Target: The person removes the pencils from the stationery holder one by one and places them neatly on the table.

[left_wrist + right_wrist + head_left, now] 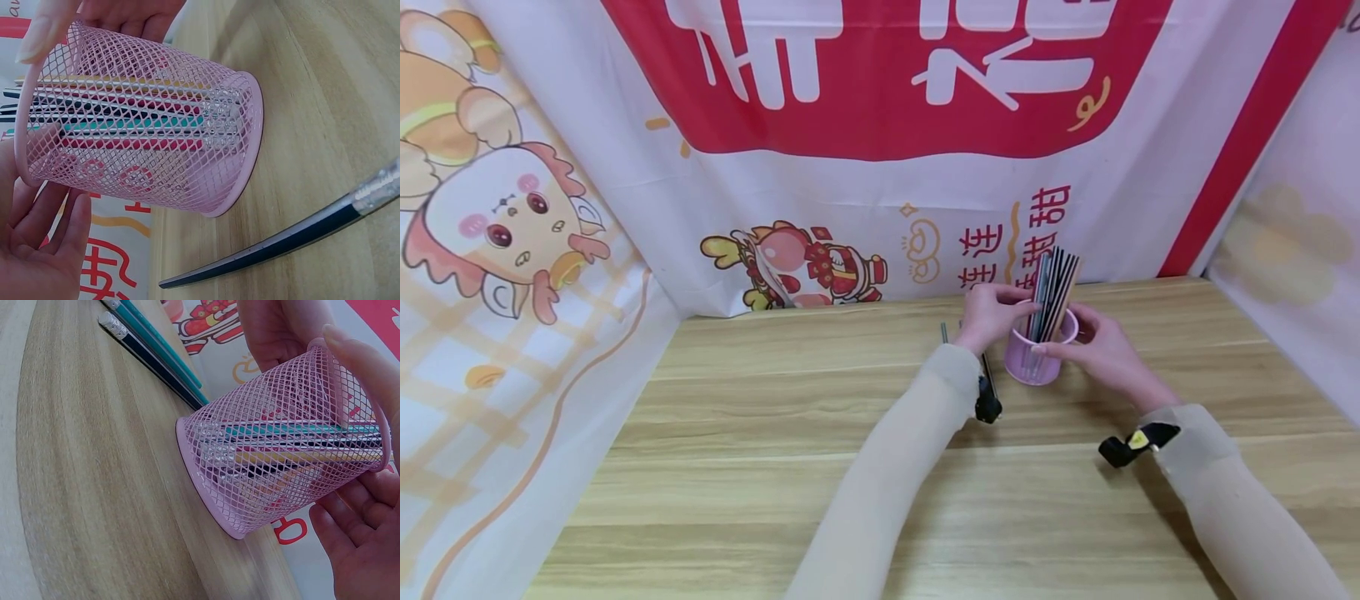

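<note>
A pink mesh pencil cup (pixel 1032 367) stands upright on the table, with a bundle of pencils (pixel 1054 287) leaning in it. Through the mesh their silvery eraser ends point down. My right hand (pixel 1105 350) grips the cup near its rim, thumb on the near side and fingers round the other. From the left, my left hand (pixel 992 315) reaches over the rim, its thumb and fingertips pinching at the pencils; the cup's rim and mesh partly hide this contact. Beside the cup lie a dark pencil (pixel 269 247) and a green pencil (pixel 153 339).
The wooden table (pixel 760 433) meets a printed cloth backdrop (pixel 880 192) just behind the cup. Another patterned cloth (pixel 520 333) hangs along the left side. Black wrist cameras (pixel 988 404) are strapped to both sleeves.
</note>
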### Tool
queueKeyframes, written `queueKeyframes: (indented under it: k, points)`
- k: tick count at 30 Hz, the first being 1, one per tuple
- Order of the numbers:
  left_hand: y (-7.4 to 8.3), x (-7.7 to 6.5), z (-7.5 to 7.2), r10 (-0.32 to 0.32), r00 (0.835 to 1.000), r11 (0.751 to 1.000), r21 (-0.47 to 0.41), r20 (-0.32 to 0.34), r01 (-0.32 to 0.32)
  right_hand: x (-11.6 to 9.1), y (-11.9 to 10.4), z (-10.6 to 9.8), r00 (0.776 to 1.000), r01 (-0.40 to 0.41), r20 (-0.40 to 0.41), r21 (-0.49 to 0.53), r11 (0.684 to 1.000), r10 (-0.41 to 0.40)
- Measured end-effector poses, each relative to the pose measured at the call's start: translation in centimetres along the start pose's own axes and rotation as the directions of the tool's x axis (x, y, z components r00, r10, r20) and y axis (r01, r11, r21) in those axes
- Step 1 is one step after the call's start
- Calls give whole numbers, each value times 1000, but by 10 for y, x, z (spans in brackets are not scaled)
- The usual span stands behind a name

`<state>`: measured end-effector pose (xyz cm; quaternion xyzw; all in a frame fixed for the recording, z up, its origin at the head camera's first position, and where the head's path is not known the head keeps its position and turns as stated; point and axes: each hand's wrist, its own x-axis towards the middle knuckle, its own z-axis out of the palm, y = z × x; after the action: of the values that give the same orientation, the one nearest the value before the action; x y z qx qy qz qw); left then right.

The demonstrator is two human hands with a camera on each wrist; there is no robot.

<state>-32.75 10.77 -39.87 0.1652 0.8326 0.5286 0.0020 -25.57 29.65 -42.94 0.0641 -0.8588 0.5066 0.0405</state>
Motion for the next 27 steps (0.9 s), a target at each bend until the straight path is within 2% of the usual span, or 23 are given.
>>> queueKeyframes:
  k: [6, 15, 27]
  points:
    - [-1, 0, 0, 9, 1000, 1000, -7, -5, -10, -1, -3, 0, 1000, 12, 3, -7, 1000, -12]
    - [0, -1, 0, 11, 998, 999, -46, -66, -14, -3, -6, 0, 1000, 1, 3, -5, 1000, -1]
    - [2, 1, -4, 19, 993, 981, -188, -117, -41, -3, -7, 1, 1000, 13, -14, -7, 1000, -13]
